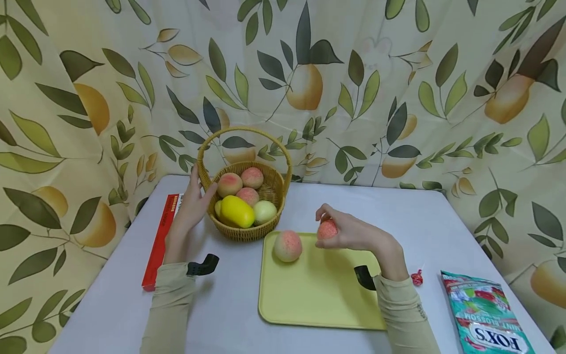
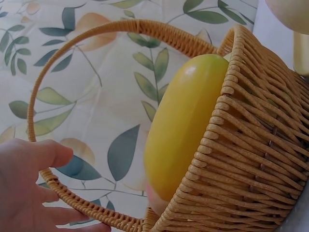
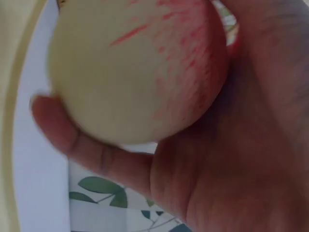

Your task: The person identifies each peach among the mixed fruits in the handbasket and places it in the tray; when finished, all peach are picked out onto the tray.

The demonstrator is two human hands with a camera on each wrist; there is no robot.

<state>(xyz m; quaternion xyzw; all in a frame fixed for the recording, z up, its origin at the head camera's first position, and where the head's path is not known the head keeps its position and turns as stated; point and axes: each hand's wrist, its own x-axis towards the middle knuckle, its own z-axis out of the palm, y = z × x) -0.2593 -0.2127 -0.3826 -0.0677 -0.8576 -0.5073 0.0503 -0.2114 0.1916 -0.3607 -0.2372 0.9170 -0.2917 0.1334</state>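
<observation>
My right hand (image 1: 353,232) grips a pink-and-cream peach (image 1: 327,230) above the back of the yellow tray (image 1: 318,314). In the right wrist view, the thumb and palm curve round this peach (image 3: 130,72). A second peach (image 1: 288,246) sits at the tray's back left corner. Beside the wicker basket (image 1: 240,235), my left hand (image 1: 190,211) stands at the left foot of its arched handle. Its fingers lie fairly straight along the handle (image 2: 91,212) in the left wrist view, thumb apart. Several peaches (image 1: 230,184), a smooth yellow oblong fruit (image 1: 237,211) and a pale green round fruit (image 1: 265,212) fill the basket.
A long red box (image 1: 160,246) lies left of the left forearm. Right of the tray are a small red wrapped candy (image 1: 417,278) and a teal FOX'S bag (image 1: 488,309). Behind the white table (image 1: 353,201) hangs a leaf-and-fruit patterned curtain (image 1: 309,123).
</observation>
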